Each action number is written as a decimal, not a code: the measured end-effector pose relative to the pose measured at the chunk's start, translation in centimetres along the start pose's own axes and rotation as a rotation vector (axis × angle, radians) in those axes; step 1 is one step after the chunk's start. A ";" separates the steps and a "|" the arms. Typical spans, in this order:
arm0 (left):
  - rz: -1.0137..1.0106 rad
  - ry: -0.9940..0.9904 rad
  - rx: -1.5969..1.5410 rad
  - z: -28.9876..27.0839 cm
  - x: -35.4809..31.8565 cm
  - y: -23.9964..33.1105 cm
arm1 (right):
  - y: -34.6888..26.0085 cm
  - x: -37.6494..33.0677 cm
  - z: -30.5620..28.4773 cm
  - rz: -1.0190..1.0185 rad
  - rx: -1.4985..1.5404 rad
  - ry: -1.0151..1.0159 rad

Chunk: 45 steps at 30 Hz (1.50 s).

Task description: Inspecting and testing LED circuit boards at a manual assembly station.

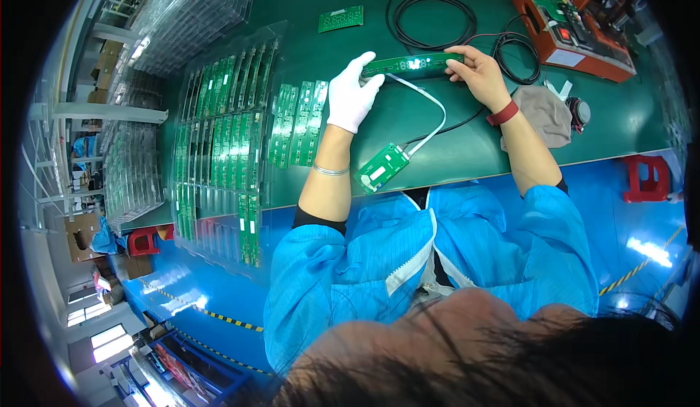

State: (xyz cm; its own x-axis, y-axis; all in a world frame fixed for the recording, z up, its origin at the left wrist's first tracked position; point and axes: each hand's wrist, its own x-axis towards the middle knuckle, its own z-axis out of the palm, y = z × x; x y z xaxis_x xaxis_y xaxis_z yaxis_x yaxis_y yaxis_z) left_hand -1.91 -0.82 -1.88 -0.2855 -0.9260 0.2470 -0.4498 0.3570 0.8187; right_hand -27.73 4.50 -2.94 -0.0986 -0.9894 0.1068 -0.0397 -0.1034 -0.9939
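Note:
Between my two hands I hold a long narrow green circuit board (401, 66) with a lit display near its middle. My left hand (351, 95), in a white glove, pinches its left end. My bare right hand (475, 76) grips the right end between thumb and fingers. From the board's lower edge a pale flat cable (434, 103) curves down to a smaller green circuit board (383, 168) lying near the table's front edge. A black cable also reaches that smaller board. Beside my left wrist, several strip boards (297, 124) lie side by side on the green table.
At left, clear plastic trays (219, 130) hold rows of green boards, with tall stacks of trays (191, 13) behind. A loose board (340, 19) and coiled black cable (436, 22) lie farther back. At right are an orange-red test fixture (572, 39) and a grey-brown cloth (541, 117).

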 end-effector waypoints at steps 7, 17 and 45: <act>-0.022 -0.002 -0.007 -0.2 -0.1 -0.1 | 0.3 0.2 0.0 0.013 -0.023 -0.013; 0.114 0.022 0.146 -0.2 0.5 -1.1 | -0.4 0.0 -1.0 0.035 0.123 -0.122; 0.059 0.027 0.071 -0.6 0.3 -0.3 | -0.1 0.1 -0.9 0.013 0.062 -0.104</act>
State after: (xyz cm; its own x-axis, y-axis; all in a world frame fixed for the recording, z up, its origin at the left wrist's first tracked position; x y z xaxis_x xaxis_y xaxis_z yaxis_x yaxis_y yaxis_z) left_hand -1.39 -1.29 -1.76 -0.2911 -0.9057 0.3081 -0.4918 0.4179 0.7638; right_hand -28.62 4.48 -2.80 0.0050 -0.9956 0.0940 0.0227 -0.0939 -0.9953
